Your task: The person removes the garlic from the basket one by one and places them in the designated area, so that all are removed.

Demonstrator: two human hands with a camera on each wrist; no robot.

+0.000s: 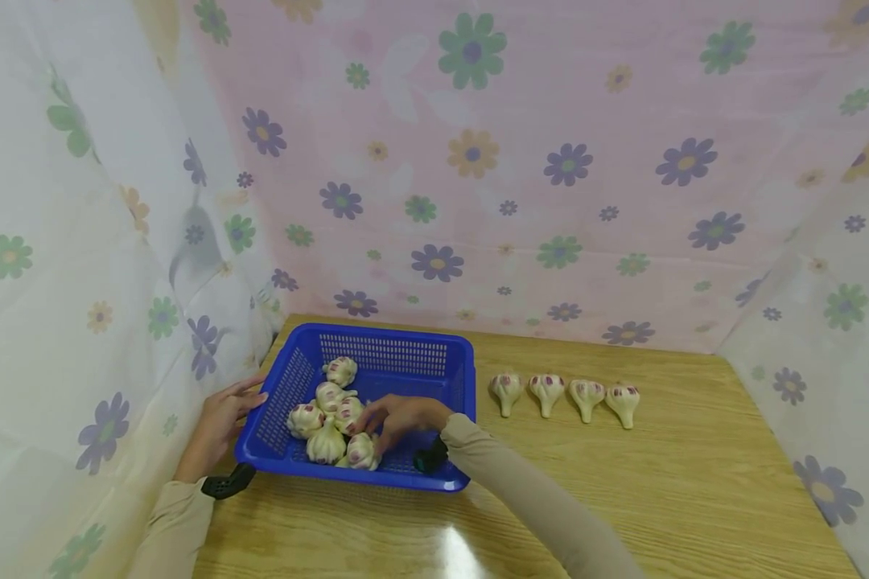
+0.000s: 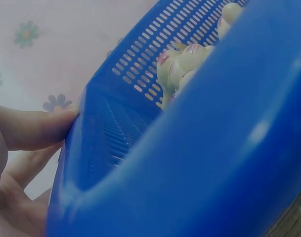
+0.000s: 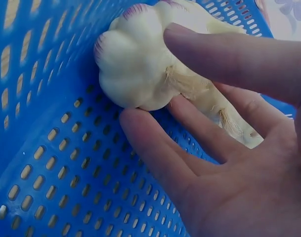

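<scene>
In the head view, the right grip (image 1: 405, 414) reaches into the basket (image 1: 387, 332), its fingertips partly lost among garlic bulbs (image 1: 326, 444) that overlap; right of it, more bulbs (image 1: 586, 394) lie in a row on the bench (image 1: 695, 458). In the left wrist view, the left grip (image 2: 21, 170) touches the basket, but its other fingertips are hidden, so I cannot tell whether it pinches. In the right wrist view, thumb and fingers pinch a bulb (image 3: 130, 69), half covering another behind.
</scene>
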